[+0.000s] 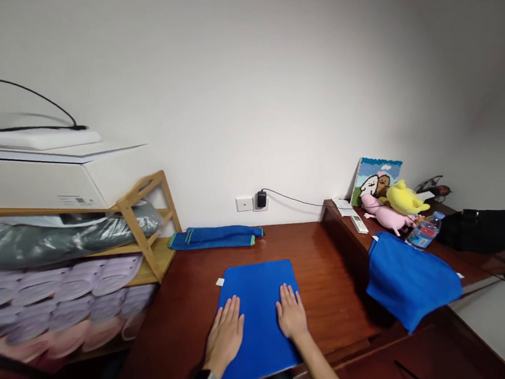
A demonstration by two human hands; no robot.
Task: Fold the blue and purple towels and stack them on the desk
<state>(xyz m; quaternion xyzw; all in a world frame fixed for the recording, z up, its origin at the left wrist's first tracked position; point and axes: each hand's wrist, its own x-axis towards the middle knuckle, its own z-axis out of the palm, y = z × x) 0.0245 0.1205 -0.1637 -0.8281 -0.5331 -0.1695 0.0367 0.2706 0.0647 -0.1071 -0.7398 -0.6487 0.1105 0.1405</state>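
This looks like a room in a home; a wooden rack [140,236] beside the desk [188,313] carries rows of slippers [61,285] (pale purple and pink, a little blurred); on the raised ledge [342,222] to the right sit a pink plush toy [387,216], a yellow plush toy [402,198], a cartoon picture [370,179], a remote control [359,224] and a water bottle [425,231]; the wall [260,96] is plain white.

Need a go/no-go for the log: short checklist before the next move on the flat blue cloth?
1. Left hand flat, at the flat blue cloth's left edge: ok
2. Right hand flat, at its right edge: ok
3. Folded blue cloth by the wall, apart from it: ok
4. Draped blue cloth fully on the raised shelf: not ok, hangs over the edge
5. Flat cloth's near edge fully supported: cannot tell
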